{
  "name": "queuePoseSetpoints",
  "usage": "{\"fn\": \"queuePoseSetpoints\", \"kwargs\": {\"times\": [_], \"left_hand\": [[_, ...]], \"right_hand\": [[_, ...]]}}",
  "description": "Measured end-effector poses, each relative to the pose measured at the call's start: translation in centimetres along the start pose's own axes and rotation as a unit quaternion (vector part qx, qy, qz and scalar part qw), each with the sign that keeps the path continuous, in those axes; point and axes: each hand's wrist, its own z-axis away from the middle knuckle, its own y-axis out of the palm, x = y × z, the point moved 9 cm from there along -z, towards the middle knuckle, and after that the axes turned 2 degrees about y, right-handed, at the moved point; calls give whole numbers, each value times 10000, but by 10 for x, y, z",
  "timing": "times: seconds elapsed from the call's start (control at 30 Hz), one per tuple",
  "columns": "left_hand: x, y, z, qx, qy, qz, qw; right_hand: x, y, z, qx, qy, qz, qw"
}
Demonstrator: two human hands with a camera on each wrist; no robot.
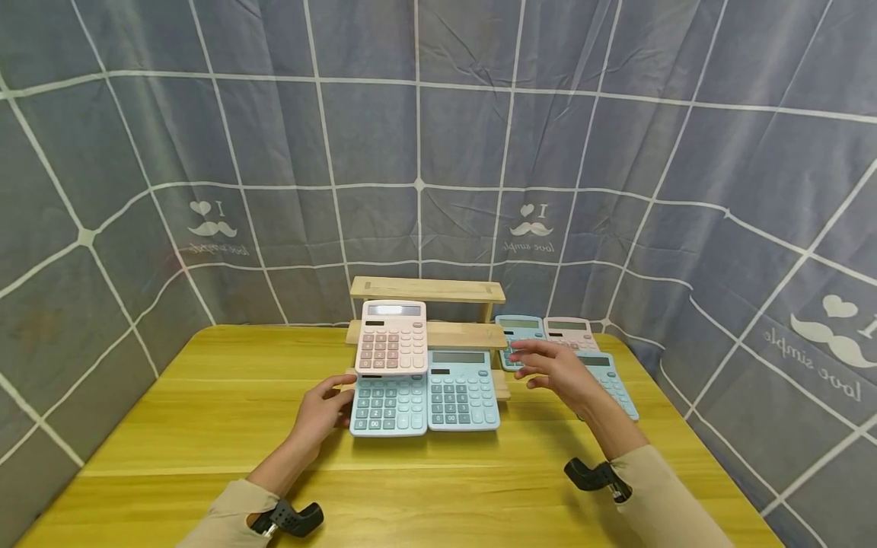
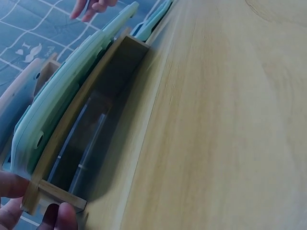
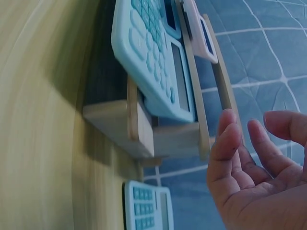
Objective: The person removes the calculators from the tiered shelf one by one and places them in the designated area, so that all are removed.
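Note:
A tiered wooden rack (image 1: 438,290) stands on the table. On its lowest tier two light blue calculators lean side by side, a left one (image 1: 389,411) and a right one (image 1: 464,392). One tier up, a pink calculator (image 1: 411,342) leans at the left and overlaps the top of the left blue one. My left hand (image 1: 319,412) grips the rack's lower left end, its fingertips (image 2: 67,218) at the wooden end piece in the left wrist view. Right of the rack, my right hand (image 1: 560,374) hovers with fingers spread and loosely bent, holding nothing.
Behind and beside the right hand lie more calculators: a blue one (image 1: 519,324), a pink one (image 1: 570,327) and another blue one (image 1: 620,392). The yellow wood-grain table (image 1: 205,441) ends at a grey checked curtain (image 1: 370,137) at the back and sides.

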Motion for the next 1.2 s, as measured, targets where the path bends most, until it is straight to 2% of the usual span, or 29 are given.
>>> {"fn": "queuePoseSetpoints", "kwargs": {"times": [0.6, 1.2], "left_hand": [[2, 0, 0, -29, -10, 52, 10000], [3, 0, -2, 14, -17, 96, 10000]], "right_hand": [[18, 51, -21, 451, -82, -281, 9986], [28, 87, -32, 571, -105, -501, 9971]]}}
